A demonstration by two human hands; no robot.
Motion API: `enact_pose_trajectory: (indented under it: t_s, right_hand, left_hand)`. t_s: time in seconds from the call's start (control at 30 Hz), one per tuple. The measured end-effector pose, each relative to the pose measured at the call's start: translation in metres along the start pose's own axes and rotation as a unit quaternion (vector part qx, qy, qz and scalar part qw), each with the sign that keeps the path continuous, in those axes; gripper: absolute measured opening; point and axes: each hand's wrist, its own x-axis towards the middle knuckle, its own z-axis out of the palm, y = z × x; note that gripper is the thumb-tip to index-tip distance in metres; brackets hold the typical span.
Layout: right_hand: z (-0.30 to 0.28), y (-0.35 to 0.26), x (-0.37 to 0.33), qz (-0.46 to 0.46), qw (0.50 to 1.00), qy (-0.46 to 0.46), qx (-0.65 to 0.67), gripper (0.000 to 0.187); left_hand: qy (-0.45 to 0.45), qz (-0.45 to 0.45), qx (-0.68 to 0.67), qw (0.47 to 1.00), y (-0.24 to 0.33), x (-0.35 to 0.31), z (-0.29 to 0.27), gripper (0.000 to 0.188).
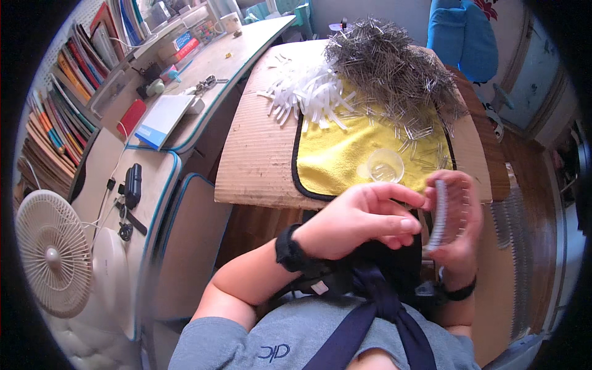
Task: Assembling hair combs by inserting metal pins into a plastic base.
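Observation:
My right hand (464,225) is wrapped round a curved grey-white strip (439,216) with a row of thin wire pins standing across it, like a comb. My left hand (364,219) reaches close to the strip's inner side with curled fingers. Its thumb is pressed toward the fingers, and anything between them is hidden. Just beyond, a clear plastic cup (385,165) with some wire pins rests on a yellow cloth (333,160) edged in black. Behind lie a large heap of U-shaped metal pins (394,68) and a pile of white strips (308,95).
A sheet of cardboard (253,166) lies under the cloth and heaps. To my left, a desk (240,52) bears a white-and-blue box (163,120). A white fan (52,253) stands near the left edge. A blue chair back (462,40) is at the far right.

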Motion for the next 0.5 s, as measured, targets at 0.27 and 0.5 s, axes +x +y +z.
enact_pose_trajectory:
  t_s: [0.27, 0.5]
  right_hand:
    - [-0.136, -0.041, -0.085, -0.005, 0.933, 0.255, -0.255, 0.085]
    - [-0.246, -0.063, -0.188, 0.173, 0.769, 0.471, -0.397, 0.068]
  left_hand:
    - [0.279, 0.184, 0.718, 0.61, 0.12, -0.009, -0.05, 0.009]
    - [0.203, 0.062, 0.837, 0.504, 0.171, 0.083, -0.141, 0.022]
